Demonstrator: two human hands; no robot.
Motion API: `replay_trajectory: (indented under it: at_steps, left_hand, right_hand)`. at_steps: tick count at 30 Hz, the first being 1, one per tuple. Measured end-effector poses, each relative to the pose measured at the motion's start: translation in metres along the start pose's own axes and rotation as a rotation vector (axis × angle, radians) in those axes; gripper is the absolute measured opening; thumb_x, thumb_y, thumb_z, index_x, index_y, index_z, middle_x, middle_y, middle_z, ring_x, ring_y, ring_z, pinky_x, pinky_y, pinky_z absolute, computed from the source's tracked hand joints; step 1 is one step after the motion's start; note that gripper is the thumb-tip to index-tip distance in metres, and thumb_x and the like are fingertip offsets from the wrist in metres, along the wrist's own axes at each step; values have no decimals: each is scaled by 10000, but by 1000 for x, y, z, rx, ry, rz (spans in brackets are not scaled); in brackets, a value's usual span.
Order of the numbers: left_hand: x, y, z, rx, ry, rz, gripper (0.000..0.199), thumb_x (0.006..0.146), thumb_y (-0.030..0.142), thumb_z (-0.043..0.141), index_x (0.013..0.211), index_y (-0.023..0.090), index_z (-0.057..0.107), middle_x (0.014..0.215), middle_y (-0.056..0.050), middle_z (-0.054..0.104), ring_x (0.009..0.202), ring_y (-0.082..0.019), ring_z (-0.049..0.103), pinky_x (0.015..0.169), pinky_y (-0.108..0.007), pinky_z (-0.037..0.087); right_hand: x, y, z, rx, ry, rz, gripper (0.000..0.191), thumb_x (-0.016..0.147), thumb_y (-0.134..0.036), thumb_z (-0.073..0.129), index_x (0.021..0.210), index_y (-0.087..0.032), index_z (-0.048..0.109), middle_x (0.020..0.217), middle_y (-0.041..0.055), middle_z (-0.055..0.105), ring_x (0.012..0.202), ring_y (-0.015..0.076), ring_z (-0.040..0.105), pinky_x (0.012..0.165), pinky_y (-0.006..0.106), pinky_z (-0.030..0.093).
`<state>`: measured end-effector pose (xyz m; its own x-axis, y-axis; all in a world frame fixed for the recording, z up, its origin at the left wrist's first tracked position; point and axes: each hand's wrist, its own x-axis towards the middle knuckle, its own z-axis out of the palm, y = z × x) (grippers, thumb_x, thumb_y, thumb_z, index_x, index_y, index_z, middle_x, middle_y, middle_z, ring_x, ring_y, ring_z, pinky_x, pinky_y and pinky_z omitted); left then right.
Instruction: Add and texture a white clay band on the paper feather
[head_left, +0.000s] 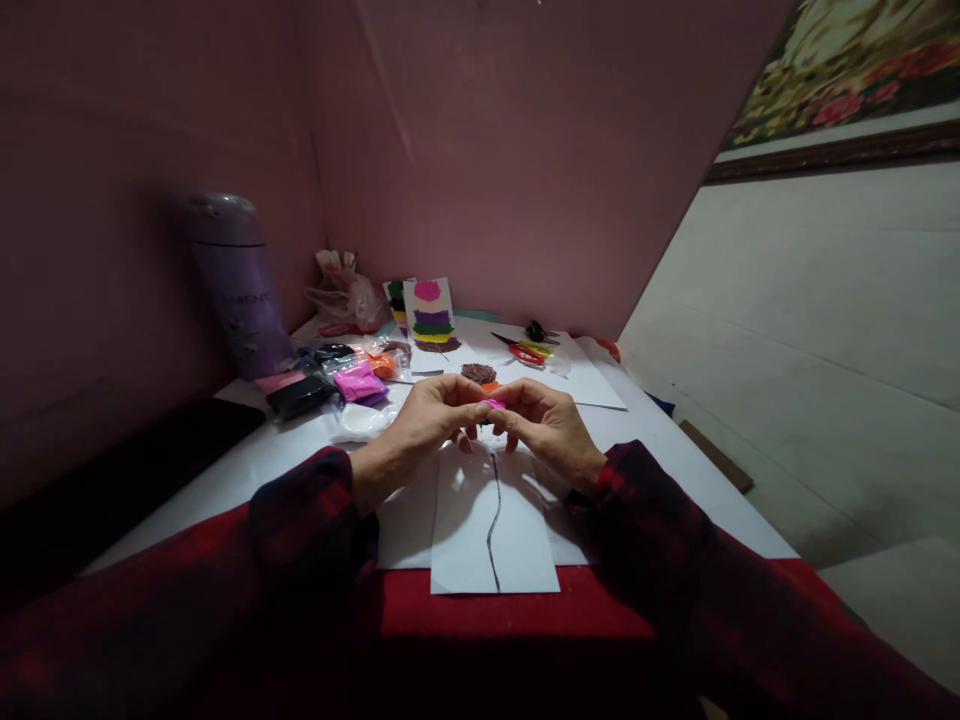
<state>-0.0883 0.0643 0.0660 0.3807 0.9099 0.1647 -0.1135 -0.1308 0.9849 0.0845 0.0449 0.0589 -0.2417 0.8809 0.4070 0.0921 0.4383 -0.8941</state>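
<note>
Between the fingertips of both hands is a small piece of bright pink modelling clay (495,404). My left hand (433,418) pinches it from the left, and my right hand (546,424) pinches it from the right. Below the hands lies a white sheet of paper (457,540) with a wavy dark line (492,530) running down it. Just beyond the fingers, a brown textured lump (478,373) and an orange piece (491,387) show in part. My fingers hide the top of the sheet.
Packets of coloured clay (358,382) lie to the left, before a purple bottle (241,290). A card with coloured bands (433,318) leans at the back. Red-handled scissors (528,353) lie at the back right. A black flat object (202,435) rests at far left.
</note>
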Motion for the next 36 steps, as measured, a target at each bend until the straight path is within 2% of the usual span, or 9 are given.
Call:
replay_trajectory:
  at_steps: [4,9,14,22,28,36]
  left_hand:
    - [-1,0,0,25,-27,-4,343,712,355,774,918,129,620,662,15,591,513,-95,533,474,-214,421]
    - [-3,3,1,72,-120,-48,346,748,435,726,844,110,659,702,-25,613,538,-99,536,475,-216,431]
    - [-3,4,1,69,-133,-56,366,737,464,734,815,115,652,720,-35,631,571,-108,555,491,-221,445]
    - [-3,5,4,55,-89,-83,256,748,350,745,792,117,650,663,-12,632,508,-84,546,490,-212,425]
    - [-3,7,6,53,-31,-93,177,750,260,731,705,124,627,516,12,580,428,-80,515,463,-204,385]
    - [0,6,6,19,111,-62,114,757,140,663,664,125,599,541,9,583,411,-68,494,444,-200,368]
  right_hand:
    - [1,-2,1,38,-15,-4,241,801,-374,745,880,-160,666,713,11,677,590,133,625,471,251,514]
    - [1,-2,-1,25,25,15,251,773,-343,766,894,-172,626,660,-9,675,528,123,605,435,238,483]
    - [0,-2,-1,-66,53,12,241,801,-378,742,799,-170,621,644,3,677,488,113,592,408,225,457]
    - [0,0,-1,-87,54,16,247,786,-391,756,769,-178,633,652,13,689,527,122,600,415,215,452]
    - [-1,-2,0,-103,41,-6,242,823,-396,715,762,-177,634,657,15,664,539,129,592,419,232,462]
    - [2,-1,-2,-125,163,6,213,809,-357,684,724,-177,609,553,-20,584,454,110,536,388,236,456]
